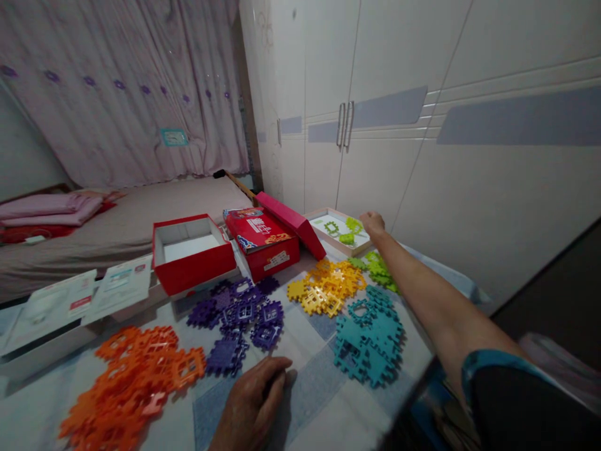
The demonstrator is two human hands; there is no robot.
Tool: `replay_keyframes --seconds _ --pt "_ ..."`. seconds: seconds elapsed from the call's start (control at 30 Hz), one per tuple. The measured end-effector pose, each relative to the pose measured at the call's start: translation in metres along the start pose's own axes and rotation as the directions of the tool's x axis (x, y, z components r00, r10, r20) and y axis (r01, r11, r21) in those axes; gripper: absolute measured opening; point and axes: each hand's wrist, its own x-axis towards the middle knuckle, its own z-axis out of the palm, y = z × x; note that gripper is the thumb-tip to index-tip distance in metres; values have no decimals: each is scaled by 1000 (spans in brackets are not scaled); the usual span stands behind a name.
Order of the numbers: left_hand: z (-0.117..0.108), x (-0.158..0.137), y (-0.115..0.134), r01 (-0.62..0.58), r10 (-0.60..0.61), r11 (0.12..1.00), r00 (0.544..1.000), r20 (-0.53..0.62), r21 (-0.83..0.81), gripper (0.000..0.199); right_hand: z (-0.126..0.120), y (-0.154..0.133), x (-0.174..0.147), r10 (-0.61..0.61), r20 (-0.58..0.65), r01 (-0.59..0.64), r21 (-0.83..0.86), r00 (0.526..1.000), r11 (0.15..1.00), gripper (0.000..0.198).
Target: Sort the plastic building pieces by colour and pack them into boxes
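"Lime-green plastic pieces (346,238) lie in the shallow tray (354,250), and the person's right hand (373,223) is at its right-hand edge. How does that hand stand?"

"Fingers curled in and pointing down, right beside one of the pieces. Whether they grip it cannot be told; the fingertips are too small and hidden."

"And the left hand (256,401)?"

"Released, half open, resting on the tabletop (319,388) with the fingers loosely bent and the thumb a little apart. Purple pieces (244,310) lie nearest, just beyond it."

"What surrounds the two?"

"Under the right forearm there is a lime-green pile (380,269), with yellow pieces (328,285) touching it on the left and teal pieces (370,338) on the near side. Orange pieces (136,382) spread to the left of the left hand."

"Farther out?"

"An open red box (195,269) behind the purple pile, and beside it a red box with a printed top (272,260). Beyond those, the bed (173,197) and a pale wardrobe (399,62)."
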Motion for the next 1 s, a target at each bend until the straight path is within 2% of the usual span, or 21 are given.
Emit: replay_keyframes --seconds 0.1,0.27,0.33,0.43,0.47,0.5,0.63,0.77,0.93,1.0 --pt "0 1 3 6 -7 1000 1000 -5 -7 26 -22 24 -30 -26 52 32 -123 998 992 42" --pt "1 3 6 18 -19 1000 1000 -21 -18 26 -48 59 -80 -153 211 199 -218 965 956 39" --pt "1 2 5 19 -19 1000 1000 -15 -11 27 -47 63 -93 -232 315 316 -247 920 916 37" --pt "1 0 1 18 -18 1000 1000 1 6 28 -39 60 -104 -324 519 535 -329 791 778 45" --pt "1 0 1 21 -21 1000 1000 5 9 29 -35 58 -107 -329 559 579 -356 761 734 49" --pt "1 0 0 25 -25 1000 1000 7 10 28 -32 57 -109 -326 574 596 -378 751 708 51" --pt "0 2 3 30 -30 1000 1000 -3 2 27 -26 53 -115 -340 535 593 -422 774 686 47" --pt "-1 2 6 17 -17 1000 1000 -13 -1 26 -30 51 -117 -361 474 571 -440 803 693 38" --pt "0 1 6 25 -25 1000 1000 -6 5 27 -38 46 -118 -296 284 396 -429 912 811 35" --pt "0 1 7 22 -22 1000 1000 -8 3 26 -38 42 -116 -265 219 336 -421 939 842 37"
